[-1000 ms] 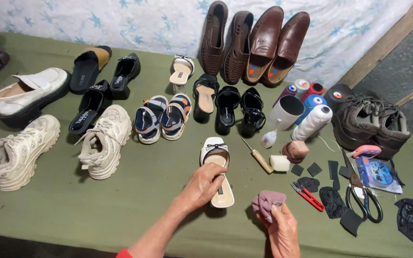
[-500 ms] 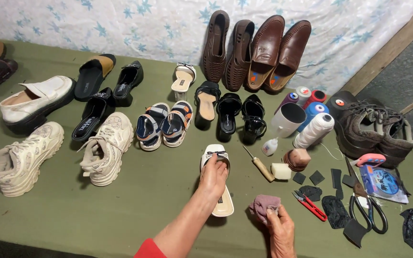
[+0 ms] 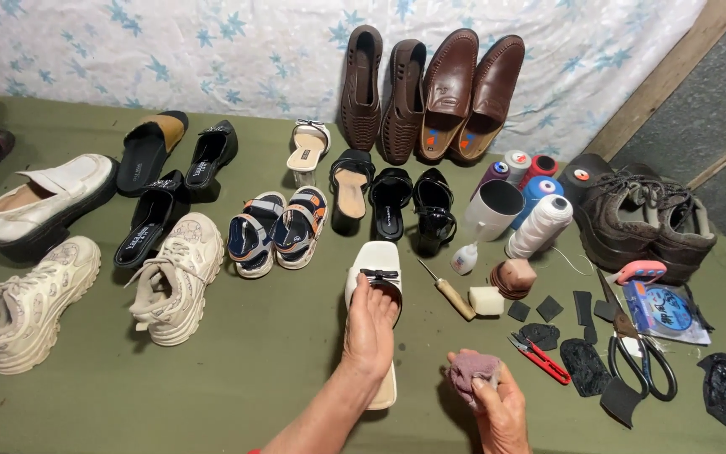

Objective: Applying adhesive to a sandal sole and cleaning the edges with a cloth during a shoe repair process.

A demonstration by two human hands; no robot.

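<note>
Green cloth covers a bench crowded with shoes, where the left hand (image 3: 370, 326) has slid further forward along the white sandal (image 3: 377, 284) and now lies flat on it, fingers loosely spread, while the right hand (image 3: 497, 408) just beside it stays closed around a pinkish cloth (image 3: 472, 367).

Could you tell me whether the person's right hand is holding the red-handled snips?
No, the right hand holds a small mauve cloth, while the red-handled snips lie untouched on the green table.

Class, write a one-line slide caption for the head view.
Left hand presses a white bow-trimmed sandal; right hand grips a mauve cloth wad.
</note>
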